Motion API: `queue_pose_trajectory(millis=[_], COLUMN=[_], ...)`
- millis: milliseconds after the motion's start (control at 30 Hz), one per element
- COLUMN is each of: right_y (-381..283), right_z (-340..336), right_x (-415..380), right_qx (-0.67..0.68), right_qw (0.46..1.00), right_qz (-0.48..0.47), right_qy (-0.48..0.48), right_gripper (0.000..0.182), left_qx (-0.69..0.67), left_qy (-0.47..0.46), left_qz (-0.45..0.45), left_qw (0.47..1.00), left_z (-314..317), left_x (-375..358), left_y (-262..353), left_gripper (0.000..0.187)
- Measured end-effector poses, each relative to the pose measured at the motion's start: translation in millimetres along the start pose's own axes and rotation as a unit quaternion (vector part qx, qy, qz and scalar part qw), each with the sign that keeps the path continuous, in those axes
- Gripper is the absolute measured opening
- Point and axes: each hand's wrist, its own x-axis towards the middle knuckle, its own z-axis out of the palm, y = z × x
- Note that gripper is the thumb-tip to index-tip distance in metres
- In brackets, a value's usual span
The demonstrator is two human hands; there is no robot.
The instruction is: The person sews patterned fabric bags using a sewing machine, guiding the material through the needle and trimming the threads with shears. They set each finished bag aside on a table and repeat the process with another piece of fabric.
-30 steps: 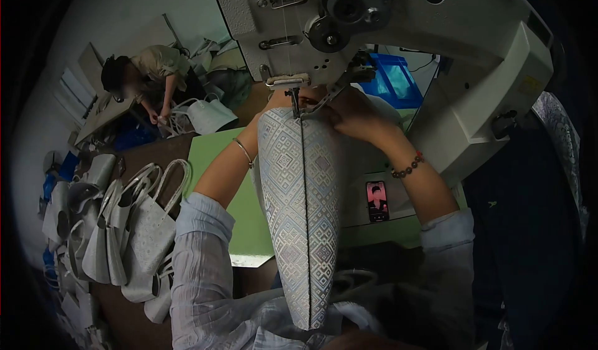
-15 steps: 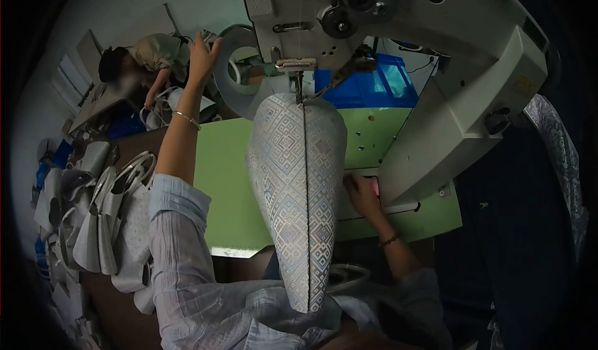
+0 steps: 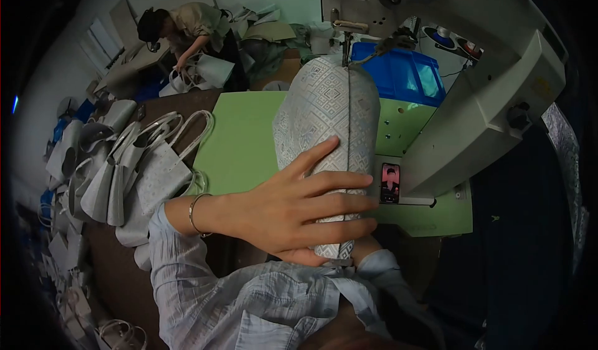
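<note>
A pale, diamond-patterned fabric piece (image 3: 327, 94) with a dark centre seam hangs from beneath the needle of the sewing machine (image 3: 346, 47) toward my body. My left hand (image 3: 286, 210) lies across its lower half, with fingers spread and stretched over the seam. Below the fabric's narrow end, a part of my right hand (image 3: 369, 249) shows near its cuff. Its fingers are hidden behind the fabric and my left hand, so what it touches cannot be seen.
A phone (image 3: 390, 183) with a lit screen lies on the green machine table (image 3: 240, 132). Behind the needle stands a blue bin (image 3: 398, 72). Several pale handbags (image 3: 159, 175) are piled at left. Another person (image 3: 193, 29) bends over bags at the back left.
My left hand has come down from its raised place onto the fabric. My right hand has left the phone and gone beneath the fabric. The pale ring-shaped piece near my left hand is gone from there.
</note>
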Motion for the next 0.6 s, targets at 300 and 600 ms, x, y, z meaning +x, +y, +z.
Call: queue_pose_trajectory(millis=[300, 600], right_y=[-14.4, -29.3], right_z=[-16.6, -24.0], right_x=[25.0, 39.4], right_qx=[0.019, 0.041], right_qw=[0.999, 0.996], right_qz=[0.015, 0.061], right_qy=[0.037, 0.047], right_gripper=[0.021, 0.022], left_qx=[-0.014, -0.015], left_qy=[0.086, 0.146], left_qz=[-0.010, -0.026], left_qw=[0.996, 0.989], left_z=[-34.8, -38.0], left_x=[3.9, 20.2], left_y=[1.9, 4.7], left_gripper=[0.063, 0.058])
